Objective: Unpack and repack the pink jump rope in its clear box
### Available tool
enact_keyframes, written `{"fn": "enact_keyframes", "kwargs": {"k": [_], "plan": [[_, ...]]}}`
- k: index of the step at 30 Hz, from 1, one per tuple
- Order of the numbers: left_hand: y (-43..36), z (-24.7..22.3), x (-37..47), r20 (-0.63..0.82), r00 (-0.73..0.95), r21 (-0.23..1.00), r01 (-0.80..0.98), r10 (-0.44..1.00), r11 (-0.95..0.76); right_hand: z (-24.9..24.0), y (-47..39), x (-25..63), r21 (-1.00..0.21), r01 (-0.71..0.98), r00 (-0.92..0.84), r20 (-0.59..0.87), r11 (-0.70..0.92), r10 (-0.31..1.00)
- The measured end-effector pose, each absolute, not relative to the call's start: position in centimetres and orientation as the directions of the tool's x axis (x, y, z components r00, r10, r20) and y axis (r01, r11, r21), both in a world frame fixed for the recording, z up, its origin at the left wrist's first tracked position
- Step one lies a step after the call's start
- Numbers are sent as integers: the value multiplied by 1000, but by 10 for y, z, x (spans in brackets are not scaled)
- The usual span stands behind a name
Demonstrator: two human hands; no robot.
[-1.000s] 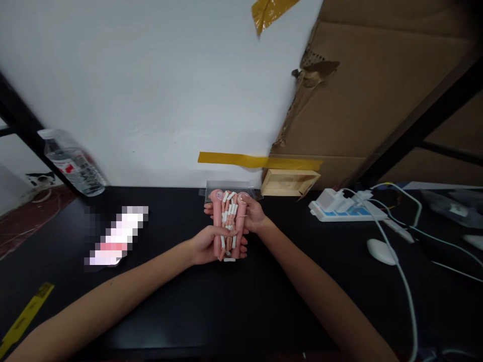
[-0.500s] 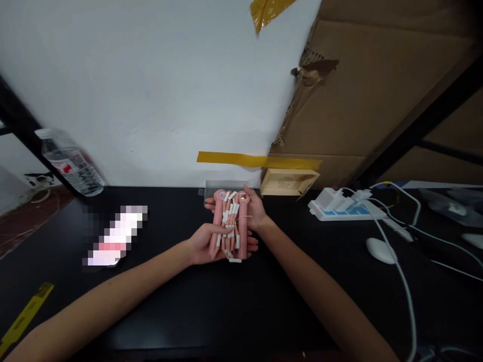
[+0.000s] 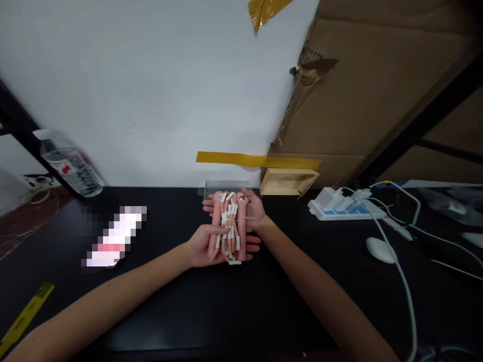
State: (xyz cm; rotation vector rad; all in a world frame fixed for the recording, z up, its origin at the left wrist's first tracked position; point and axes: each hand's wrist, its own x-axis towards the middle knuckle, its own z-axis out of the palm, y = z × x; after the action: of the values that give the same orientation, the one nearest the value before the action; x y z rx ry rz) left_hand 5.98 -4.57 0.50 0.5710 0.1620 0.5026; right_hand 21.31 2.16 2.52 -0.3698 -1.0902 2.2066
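Note:
A bundled jump rope with pink and white beads [image 3: 231, 221] and two pink handles lies across both my hands, above the black desk. My left hand [image 3: 202, 245] grips it from the left; the thumb presses over the beads, while fingers pass beneath and show at the right. From the right, my right hand [image 3: 256, 208] cradles its upper part, thumb by the right handle's round end, fingertips emerging at the left. Under the bundle, parts of both hands are hidden. A clear plastic box [image 3: 209, 187] sits just behind.
An open wooden-looking box [image 3: 289, 182] stands against the cardboard. Right of it are a white power strip [image 3: 345, 207] with cables and a white mouse [image 3: 380, 250]. On the left are a pixelated bright phone-like object [image 3: 116, 236], a water bottle [image 3: 71, 166] and a yellow strip [image 3: 28, 314].
The jump rope and both hands have barely shifted; its handles tilt slightly differently. The grip stays the same, and the whole view has moved a few pixels.

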Motion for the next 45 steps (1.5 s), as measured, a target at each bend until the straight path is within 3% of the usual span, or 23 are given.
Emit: {"fn": "enact_keyframes", "kwargs": {"k": [23,45], "plan": [[-41,-7,57,-1,885,523,-396,465,755,27,23,212,-723,-438,-758,-22,-534,652],[-42,-5,60,6,889,518,-395,458,759,29,20,209,-762,-430,-756,11,-484,655]]}}
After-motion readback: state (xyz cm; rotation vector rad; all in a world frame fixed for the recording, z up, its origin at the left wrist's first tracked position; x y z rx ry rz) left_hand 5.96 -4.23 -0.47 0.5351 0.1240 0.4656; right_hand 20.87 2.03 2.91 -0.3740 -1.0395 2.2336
